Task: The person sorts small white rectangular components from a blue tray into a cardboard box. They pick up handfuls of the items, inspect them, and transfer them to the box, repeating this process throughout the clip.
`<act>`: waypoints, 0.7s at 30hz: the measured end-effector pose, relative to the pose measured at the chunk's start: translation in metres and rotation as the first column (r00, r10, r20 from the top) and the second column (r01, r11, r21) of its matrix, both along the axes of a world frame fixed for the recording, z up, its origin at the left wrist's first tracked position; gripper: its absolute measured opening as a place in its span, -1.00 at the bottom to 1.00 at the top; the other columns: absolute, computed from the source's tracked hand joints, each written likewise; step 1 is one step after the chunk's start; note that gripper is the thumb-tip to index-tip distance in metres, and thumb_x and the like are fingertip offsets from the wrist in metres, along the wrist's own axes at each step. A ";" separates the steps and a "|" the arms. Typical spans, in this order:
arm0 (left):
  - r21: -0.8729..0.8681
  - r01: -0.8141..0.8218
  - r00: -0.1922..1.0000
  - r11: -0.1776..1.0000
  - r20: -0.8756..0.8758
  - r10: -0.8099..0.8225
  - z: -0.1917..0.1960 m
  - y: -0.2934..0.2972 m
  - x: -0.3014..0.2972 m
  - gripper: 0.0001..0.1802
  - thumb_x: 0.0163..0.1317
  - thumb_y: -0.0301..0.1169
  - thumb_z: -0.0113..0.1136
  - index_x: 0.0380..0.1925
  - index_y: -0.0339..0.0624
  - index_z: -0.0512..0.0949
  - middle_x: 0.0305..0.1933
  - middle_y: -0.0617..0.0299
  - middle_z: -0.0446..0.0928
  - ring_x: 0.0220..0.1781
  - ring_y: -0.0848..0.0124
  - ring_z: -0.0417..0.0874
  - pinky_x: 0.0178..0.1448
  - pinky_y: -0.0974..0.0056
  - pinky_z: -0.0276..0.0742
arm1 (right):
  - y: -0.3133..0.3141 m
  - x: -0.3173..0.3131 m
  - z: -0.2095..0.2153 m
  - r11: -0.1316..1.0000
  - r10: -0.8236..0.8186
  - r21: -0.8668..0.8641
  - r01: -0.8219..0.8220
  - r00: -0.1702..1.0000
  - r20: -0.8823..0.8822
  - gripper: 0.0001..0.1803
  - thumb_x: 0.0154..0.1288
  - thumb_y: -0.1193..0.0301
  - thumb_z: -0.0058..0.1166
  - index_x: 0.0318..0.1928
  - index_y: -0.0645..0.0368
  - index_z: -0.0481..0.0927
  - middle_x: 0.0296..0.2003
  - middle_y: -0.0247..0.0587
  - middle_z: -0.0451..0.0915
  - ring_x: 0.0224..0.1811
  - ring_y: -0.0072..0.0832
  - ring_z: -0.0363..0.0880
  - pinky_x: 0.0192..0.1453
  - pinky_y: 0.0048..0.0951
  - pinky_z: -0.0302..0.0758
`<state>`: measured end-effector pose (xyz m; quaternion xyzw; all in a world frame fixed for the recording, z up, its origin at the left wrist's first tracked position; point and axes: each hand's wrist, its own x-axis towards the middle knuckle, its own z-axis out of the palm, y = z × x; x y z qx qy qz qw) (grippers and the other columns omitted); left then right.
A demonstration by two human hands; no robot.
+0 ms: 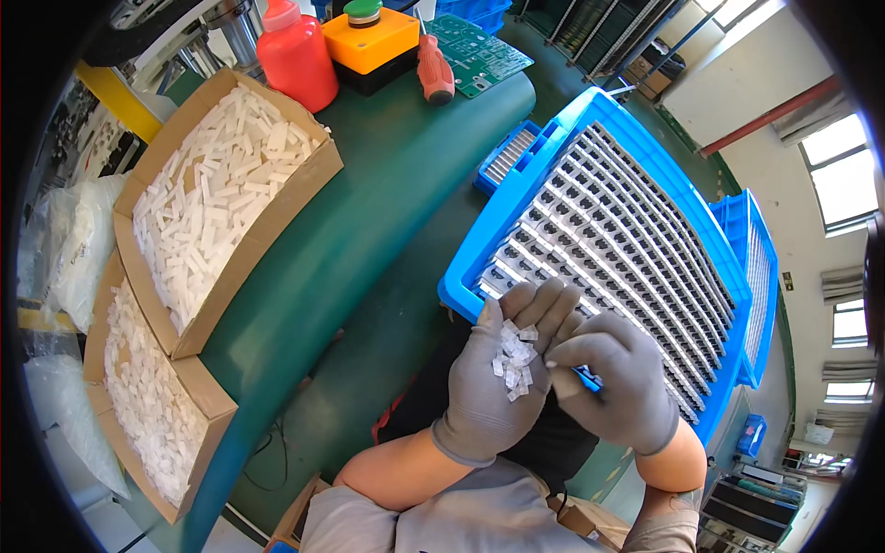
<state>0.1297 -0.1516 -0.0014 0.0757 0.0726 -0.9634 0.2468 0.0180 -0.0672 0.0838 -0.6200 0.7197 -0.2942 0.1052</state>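
My left hand (481, 401), in a grey glove, is turned palm up and cupped around a small heap of clear plastic pieces (514, 361). Its fingers curl toward the blue crate (458, 276). Beside it my right hand (627, 382), gloved alike, has thumb and forefinger pinched together near the left fingertips. Whatever sits in that pinch is too small to make out. Rows of pale strips with black parts (627, 244) fill the crate, just beyond both hands.
On the green-topped table at left stand a cardboard box of white strips (221, 189) and a second box of small clear pieces (147, 396). Behind them are a red bottle (297, 60), a yellow button box (371, 41), a screwdriver (433, 69) and a green circuit board (475, 53). Another blue crate (758, 323) stands right.
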 end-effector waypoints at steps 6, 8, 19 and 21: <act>0.043 0.120 0.977 0.992 0.170 -0.125 0.001 0.003 0.020 -0.59 0.62 0.02 -0.14 -0.03 -0.05 0.51 -0.07 0.22 0.53 -0.03 0.36 0.57 -0.14 0.33 0.55 | -0.038 -0.040 -0.007 0.972 -0.210 0.111 0.207 0.978 0.012 -0.95 0.17 0.57 0.25 -0.37 0.24 0.62 -0.42 -0.10 0.61 -0.41 -0.24 0.65 -0.26 -0.30 0.57; 0.024 0.155 0.980 0.988 0.121 -0.157 -0.005 0.005 0.021 -0.59 0.61 0.04 -0.12 -0.12 -0.01 0.53 -0.22 0.28 0.51 -0.22 0.41 0.55 -0.35 0.40 0.48 | -0.056 -0.060 -0.022 0.961 -0.176 0.217 0.174 0.984 -0.010 -0.93 0.19 0.51 0.23 -0.38 0.26 0.64 -0.43 -0.04 0.62 -0.38 -0.18 0.65 -0.22 -0.24 0.58; -0.015 0.246 0.953 0.969 0.188 -0.239 -0.009 -0.001 0.024 -0.48 0.61 0.11 -0.18 -0.34 -0.04 0.46 -0.57 0.36 0.26 -0.62 0.55 0.22 -0.63 0.46 0.11 | -0.094 -0.074 -0.052 0.875 -0.098 0.463 0.143 0.988 -0.119 -0.80 0.22 0.36 0.18 -0.33 0.26 0.71 -0.40 0.03 0.66 -0.34 -0.07 0.66 -0.13 -0.13 0.59; -0.025 0.244 0.954 0.969 0.187 -0.235 -0.010 -0.001 0.024 -0.47 0.61 0.11 -0.18 -0.34 -0.05 0.46 -0.57 0.36 0.27 -0.63 0.54 0.22 -0.62 0.46 0.11 | -0.097 -0.072 -0.051 0.869 -0.096 0.473 0.145 0.987 -0.126 -0.79 0.22 0.34 0.17 -0.34 0.25 0.71 -0.40 0.04 0.67 -0.32 -0.03 0.67 -0.11 -0.10 0.59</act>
